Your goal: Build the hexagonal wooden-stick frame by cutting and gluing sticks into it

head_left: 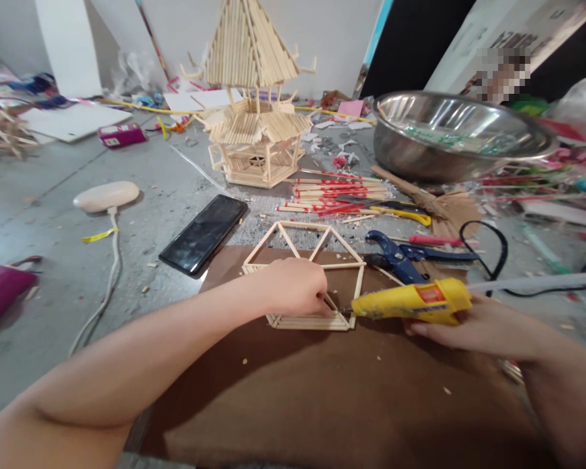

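Observation:
A hexagonal frame of thin wooden sticks [297, 242] lies on a brown board [322, 384]. My left hand [293, 286] rests on the frame's near side, fingers curled and pinching a stick by the near right corner. My right hand [473, 326] grips a yellow glue gun [415, 303], whose nozzle points left at that same corner, right beside my left fingertips.
A tall stick pagoda model [256, 104] stands behind. Loose red-tipped sticks [332, 192], blue pliers [400, 257], a yellow cutter [405, 213], a black phone [205, 233], a steel bowl [459, 133] and a white plug with cable [106, 195] lie on the grey floor.

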### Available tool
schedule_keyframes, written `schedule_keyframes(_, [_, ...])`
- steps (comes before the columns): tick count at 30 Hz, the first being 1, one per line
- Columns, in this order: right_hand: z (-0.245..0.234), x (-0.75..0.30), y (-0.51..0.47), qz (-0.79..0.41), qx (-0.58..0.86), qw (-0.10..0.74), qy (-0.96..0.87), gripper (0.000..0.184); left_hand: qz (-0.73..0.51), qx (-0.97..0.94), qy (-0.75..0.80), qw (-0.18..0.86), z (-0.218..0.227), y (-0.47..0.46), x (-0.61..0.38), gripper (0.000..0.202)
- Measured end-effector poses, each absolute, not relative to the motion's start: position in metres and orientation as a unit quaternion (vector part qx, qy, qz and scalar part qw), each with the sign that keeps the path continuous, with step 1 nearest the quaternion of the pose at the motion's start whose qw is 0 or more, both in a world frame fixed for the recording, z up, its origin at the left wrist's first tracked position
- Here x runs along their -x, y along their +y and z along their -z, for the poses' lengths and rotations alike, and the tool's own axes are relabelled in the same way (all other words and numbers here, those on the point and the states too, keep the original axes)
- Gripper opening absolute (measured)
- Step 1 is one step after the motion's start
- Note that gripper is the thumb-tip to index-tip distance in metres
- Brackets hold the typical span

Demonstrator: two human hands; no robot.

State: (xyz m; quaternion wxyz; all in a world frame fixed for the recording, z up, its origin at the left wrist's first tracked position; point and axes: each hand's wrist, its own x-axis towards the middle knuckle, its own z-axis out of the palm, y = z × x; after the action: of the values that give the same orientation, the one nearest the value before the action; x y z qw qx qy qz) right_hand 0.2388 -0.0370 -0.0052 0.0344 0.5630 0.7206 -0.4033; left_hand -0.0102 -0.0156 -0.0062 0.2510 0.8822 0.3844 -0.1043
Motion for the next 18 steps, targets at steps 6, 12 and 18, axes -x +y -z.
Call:
schedule_keyframes(6, [0.0060, -0.2386, -0.0364, 0.404, -0.566, 0.054, 0.716, 0.036, 0.103, -0.890, 0.359, 0.262, 0.0092, -0.0155, 0.0063, 0.033])
schedule_keyframes(12, [0.0062, -0.2391, -0.0366, 0.418, -0.560, 0.067, 0.712, 0.038, 0.103, -0.897, 0.337, 0.266, 0.0092, -0.0144, 0.0039, 0.029])
schedule_keyframes(18, [0.0066, -0.2408, -0.0368, 0.436, -0.549, 0.056, 0.711, 0.038, 0.098, -0.897, 0.335, 0.271, 0.0088, -0.0137, 0.0041, 0.027])
